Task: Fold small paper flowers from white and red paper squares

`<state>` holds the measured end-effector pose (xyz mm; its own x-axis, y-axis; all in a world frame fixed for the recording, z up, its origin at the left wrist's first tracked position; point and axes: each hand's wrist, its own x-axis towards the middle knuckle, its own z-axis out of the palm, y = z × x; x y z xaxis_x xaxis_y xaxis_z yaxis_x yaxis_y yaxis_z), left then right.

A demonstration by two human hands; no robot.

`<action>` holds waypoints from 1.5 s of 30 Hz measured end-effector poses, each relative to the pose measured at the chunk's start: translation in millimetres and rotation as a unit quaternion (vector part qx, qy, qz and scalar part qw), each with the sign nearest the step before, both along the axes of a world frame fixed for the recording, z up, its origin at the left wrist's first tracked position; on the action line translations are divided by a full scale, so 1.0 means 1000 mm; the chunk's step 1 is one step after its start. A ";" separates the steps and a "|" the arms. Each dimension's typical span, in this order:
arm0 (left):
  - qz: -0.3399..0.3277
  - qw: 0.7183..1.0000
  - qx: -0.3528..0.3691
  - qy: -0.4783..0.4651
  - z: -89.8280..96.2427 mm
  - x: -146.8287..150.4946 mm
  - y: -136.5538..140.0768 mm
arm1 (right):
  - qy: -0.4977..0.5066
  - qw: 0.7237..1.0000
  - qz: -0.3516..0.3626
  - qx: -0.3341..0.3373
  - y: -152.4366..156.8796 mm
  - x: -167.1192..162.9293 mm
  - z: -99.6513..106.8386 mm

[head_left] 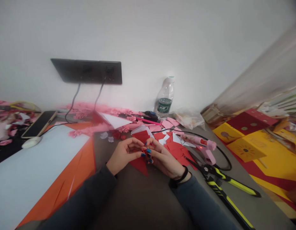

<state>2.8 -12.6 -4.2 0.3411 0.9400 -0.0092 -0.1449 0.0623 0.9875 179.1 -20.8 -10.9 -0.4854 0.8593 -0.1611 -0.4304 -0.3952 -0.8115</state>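
Both forearms reach in from the lower edge of the view, angling toward each other so that the left hand (124,155) and the right hand (165,158) meet above the middle of the worktop (138,201), wrists bent inward and fingers curled. Bare surface lies between the forearms. To the left, a white sheet (35,163) over orange paper (84,161) bounds that room; to the right, the shears (205,169) and pink glue gun (207,154) lie near the right forearm, with the worktop's slanting right edge beyond them. Red paper pieces (178,149) crowd just beyond the right hand. The hands are nearly closed, thumbs and fingertips pinching a small red paper piece (144,151) between them; its exact shape is hidden by the fingers.
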 end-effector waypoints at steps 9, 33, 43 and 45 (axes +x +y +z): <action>0.006 0.999 -0.034 -0.009 -0.002 0.001 -0.001 | -0.106 0.968 -0.170 0.151 0.004 -0.001 -0.008; 0.018 0.998 0.021 0.056 0.000 0.001 -0.007 | -0.122 0.978 -0.068 0.158 0.003 0.001 0.000; -0.003 0.999 0.033 0.040 -0.004 0.001 -0.007 | -0.080 0.985 -0.066 0.138 0.002 0.000 -0.004; -0.019 0.999 0.035 0.023 -0.003 0.003 -0.006 | -0.074 0.983 -0.087 0.142 0.002 0.000 -0.006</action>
